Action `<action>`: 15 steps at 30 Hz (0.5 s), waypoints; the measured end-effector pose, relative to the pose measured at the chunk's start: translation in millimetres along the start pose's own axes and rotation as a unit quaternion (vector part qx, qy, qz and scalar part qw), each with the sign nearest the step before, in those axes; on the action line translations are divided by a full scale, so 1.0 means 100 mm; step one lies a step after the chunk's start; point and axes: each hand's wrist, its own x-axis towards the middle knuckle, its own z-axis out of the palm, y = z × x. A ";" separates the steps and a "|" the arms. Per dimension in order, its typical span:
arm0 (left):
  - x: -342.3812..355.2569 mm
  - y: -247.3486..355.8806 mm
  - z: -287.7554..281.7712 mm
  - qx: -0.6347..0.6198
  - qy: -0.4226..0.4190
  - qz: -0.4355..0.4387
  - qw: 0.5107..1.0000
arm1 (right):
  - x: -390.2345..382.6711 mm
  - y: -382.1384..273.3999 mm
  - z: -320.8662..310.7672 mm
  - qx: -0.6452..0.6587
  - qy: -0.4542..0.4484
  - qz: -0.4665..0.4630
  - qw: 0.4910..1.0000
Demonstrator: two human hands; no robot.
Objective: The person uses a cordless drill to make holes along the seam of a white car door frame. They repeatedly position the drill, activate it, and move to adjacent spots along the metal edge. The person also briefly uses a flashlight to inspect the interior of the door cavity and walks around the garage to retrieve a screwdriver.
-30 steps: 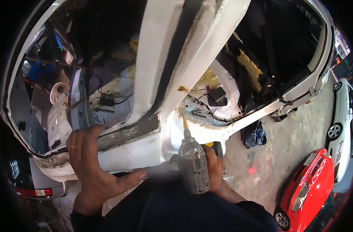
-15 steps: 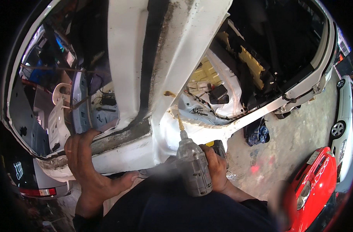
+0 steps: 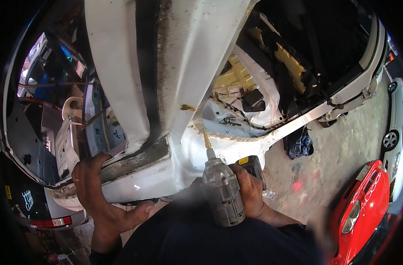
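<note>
My right hand (image 3: 253,196) is wrapped round the grip of a cordless drill (image 3: 223,190) with a grey, scuffed housing. From its chuck a gold-coloured bit (image 3: 206,139) points up at the foot of a white car body pillar (image 3: 201,66), its tip at or very near the metal; contact cannot be made out. My left hand (image 3: 100,198) lies over the dirty white sill (image 3: 122,183), fingers resting across its upper edge and thumb stretched apart below. A brown-stained spot (image 3: 187,107) marks the pillar above the bit.
The stripped car interior to the right holds wiring (image 3: 236,112) and a yellow panel (image 3: 236,77). A red car (image 3: 365,207) and a white car (image 3: 395,123) stand on the right. A dark patterned bag (image 3: 300,143) lies on the concrete floor (image 3: 320,154).
The view has shifted slightly, so the car body sits further left and the parked cars further right. Both hands keep their places, and the bit still points at the pillar's foot.
</note>
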 end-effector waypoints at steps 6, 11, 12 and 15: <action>0.00 -0.03 0.03 0.006 0.021 0.009 1.000 | 0.02 0.01 -0.01 -0.007 0.003 -0.004 1.000; 0.01 -0.04 0.07 0.019 0.034 0.017 0.999 | 0.05 -0.06 0.02 -0.016 0.020 -0.012 1.000; 0.03 -0.03 0.07 0.012 0.037 0.017 0.999 | 0.05 -0.09 0.00 -0.011 0.004 0.000 1.000; 0.09 0.02 0.00 0.028 0.027 0.013 0.999 | 0.03 -0.21 -0.07 -0.012 -0.042 0.039 0.998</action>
